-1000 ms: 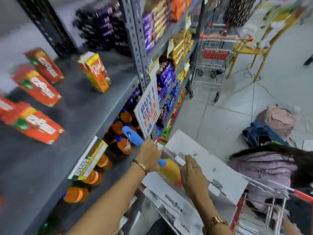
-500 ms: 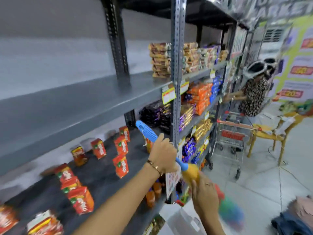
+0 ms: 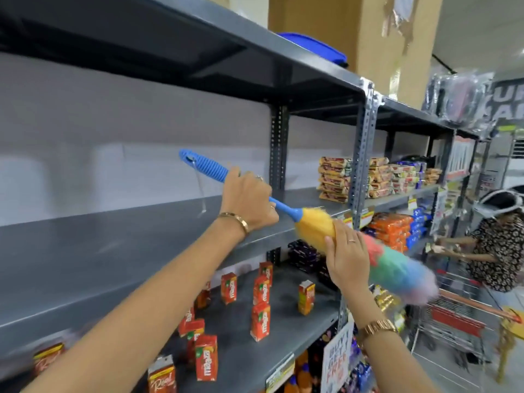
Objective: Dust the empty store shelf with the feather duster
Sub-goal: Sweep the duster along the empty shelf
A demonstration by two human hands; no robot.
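The feather duster (image 3: pixel 312 224) has a ribbed blue handle and a fluffy head that runs from yellow through pink and green to pale blue. My left hand (image 3: pixel 248 199) grips the handle in front of the empty grey shelf (image 3: pixel 119 245). My right hand (image 3: pixel 347 256) holds the yellow part of the head, just past the shelf's front edge. The head points down to the right, off the shelf and blurred at its tip. The handle's end points up to the left over the shelf.
Several red juice cartons (image 3: pixel 261 290) stand on the shelf below. Stacked snack packs (image 3: pixel 334 178) fill the neighbouring bay beyond the grey upright post (image 3: pixel 360 171). A person in a patterned top (image 3: pixel 493 251) stands by a shopping trolley (image 3: pixel 453 321) at right. A cardboard box (image 3: pixel 368 29) sits on top.
My view has lifted from the lower shelves to the empty shelf. Both hands have raised the duster to that shelf's height, and my right hand has closed on the head.
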